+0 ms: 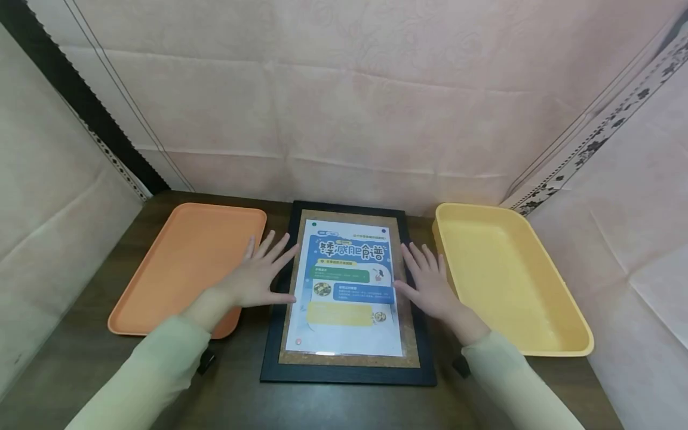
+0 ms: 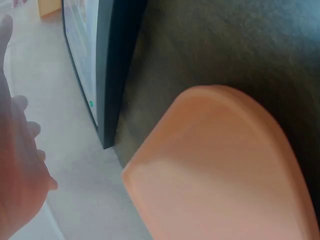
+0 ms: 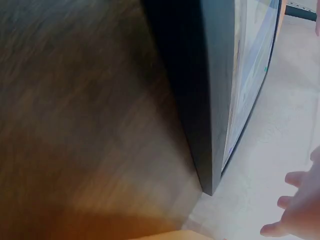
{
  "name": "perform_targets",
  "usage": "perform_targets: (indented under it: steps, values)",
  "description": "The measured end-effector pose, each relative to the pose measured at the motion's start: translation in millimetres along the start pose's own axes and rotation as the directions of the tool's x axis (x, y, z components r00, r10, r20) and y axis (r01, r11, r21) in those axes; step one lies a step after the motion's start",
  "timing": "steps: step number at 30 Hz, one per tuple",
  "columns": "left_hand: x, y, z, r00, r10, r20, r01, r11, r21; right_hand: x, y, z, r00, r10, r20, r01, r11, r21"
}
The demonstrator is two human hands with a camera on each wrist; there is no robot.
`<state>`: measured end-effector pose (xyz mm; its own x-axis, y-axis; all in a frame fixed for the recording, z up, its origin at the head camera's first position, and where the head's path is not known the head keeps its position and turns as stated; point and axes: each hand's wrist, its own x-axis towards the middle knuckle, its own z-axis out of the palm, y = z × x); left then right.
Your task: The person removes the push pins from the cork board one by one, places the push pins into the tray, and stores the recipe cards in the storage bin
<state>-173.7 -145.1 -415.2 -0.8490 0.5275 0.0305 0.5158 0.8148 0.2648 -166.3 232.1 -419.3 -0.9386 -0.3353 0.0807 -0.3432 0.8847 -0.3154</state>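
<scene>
A black-framed cork board (image 1: pixel 348 375) lies on the table between the two hands. On its cork is a blue and white printed sheet (image 1: pixel 344 334) with colored text boxes, small food pictures and pins at its corners. My left hand (image 1: pixel 258 278) is spread with straight fingers over the board's left side, overlapping the orange tray in the head view. My right hand (image 1: pixel 430 283) spreads its fingers over the board's right side, thumb reaching toward the sheet. Neither hand holds anything. In the left wrist view the hand (image 2: pixel 20 165) appears above the board's level.
A flat orange tray (image 1: pixel 188 269) lies to the left of the board. To the right stands a deeper yellow tray (image 1: pixel 510 280). Pale cloth walls (image 1: pixel 349 119) enclose the dark wooden table (image 1: pixel 231 394) at the back and both sides.
</scene>
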Motion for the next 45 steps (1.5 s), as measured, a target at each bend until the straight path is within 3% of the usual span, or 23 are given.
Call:
perform_targets:
  steps: [2, 4, 7, 9, 11, 16, 19, 21, 24, 27, 30, 38, 40, 42, 44, 45]
  values:
    - [5.0, -3.2, 0.8, 1.000, -0.014, 0.002, 0.014, 1.000, -0.021, 2.3, 0.1, -0.4, 0.999, 0.045, 0.002, -0.045, 0.993, 0.107]
    - [10.3, -6.5, 1.0, 1.000, -0.031, -0.004, 0.031, 0.998, -0.046, 4.3, -0.2, -1.8, 0.993, 0.108, 0.038, -0.114, 0.957, 0.266]
    - [19.0, -10.6, -0.2, 0.998, -0.063, -0.022, 0.060, 0.992, -0.114, 7.3, -1.3, -4.5, 0.971, 0.204, 0.124, -0.239, 0.838, 0.490]
    - [24.7, -13.3, -0.7, 0.995, -0.091, -0.031, 0.085, 0.983, -0.162, 9.0, -2.2, -5.2, 0.949, 0.257, 0.182, -0.314, 0.752, 0.580]
    - [30.1, -15.9, -0.8, 0.992, -0.122, -0.031, 0.113, 0.973, -0.199, 11.0, -3.4, -4.6, 0.929, 0.299, 0.218, -0.368, 0.684, 0.629]
    - [41.7, -23.2, 0.3, 0.983, -0.181, -0.022, 0.169, 0.952, -0.257, 13.1, -7.7, -2.0, 0.864, 0.396, 0.313, -0.496, 0.557, 0.666]
    - [46.0, -26.8, 1.2, 0.978, -0.207, -0.009, 0.196, 0.939, -0.282, 12.5, -10.3, -0.6, 0.829, 0.416, 0.373, -0.553, 0.510, 0.659]
    - [47.3, -28.5, 2.1, 0.974, -0.225, 0.005, 0.216, 0.931, -0.295, 12.5, -11.9, 0.4, 0.822, 0.413, 0.392, -0.564, 0.496, 0.660]
    - [47.9, -29.4, 2.9, 0.970, -0.242, 0.025, 0.237, 0.921, -0.309, 14.5, -13.4, 2.3, 0.830, 0.395, 0.393, -0.549, 0.462, 0.696]
    - [48.3, -29.6, 4.4, 0.967, -0.251, 0.035, 0.249, 0.918, -0.308, 17.0, -14.2, 3.1, 0.825, 0.397, 0.403, -0.550, 0.395, 0.736]
    - [49.4, -28.9, 5.2, 0.967, -0.250, 0.037, 0.249, 0.919, -0.305, 19.2, -14.6, 3.0, 0.804, 0.416, 0.425, -0.566, 0.315, 0.762]
    - [50.4, -30.0, 9.3, 0.964, -0.262, 0.033, 0.257, 0.902, -0.346, 25.6, -12.6, 1.8, 0.749, 0.457, 0.480, -0.600, 0.160, 0.784]
    - [50.4, -31.3, 10.6, 0.963, -0.269, 0.031, 0.263, 0.901, -0.346, 27.1, -11.2, 2.0, 0.736, 0.460, 0.497, -0.610, 0.130, 0.782]
    - [50.5, -32.0, 11.2, 0.961, -0.273, 0.034, 0.267, 0.897, -0.353, 27.7, -9.9, 2.8, 0.726, 0.462, 0.510, -0.622, 0.124, 0.773]
    - [51.3, -31.9, 11.3, 0.961, -0.274, 0.038, 0.268, 0.893, -0.361, 27.5, -8.3, 4.1, 0.731, 0.453, 0.511, -0.635, 0.176, 0.752]
    - [52.1, -31.6, 11.1, 0.961, -0.275, 0.037, 0.269, 0.891, -0.367, 27.1, -7.5, 5.0, 0.739, 0.448, 0.504, -0.640, 0.229, 0.734]
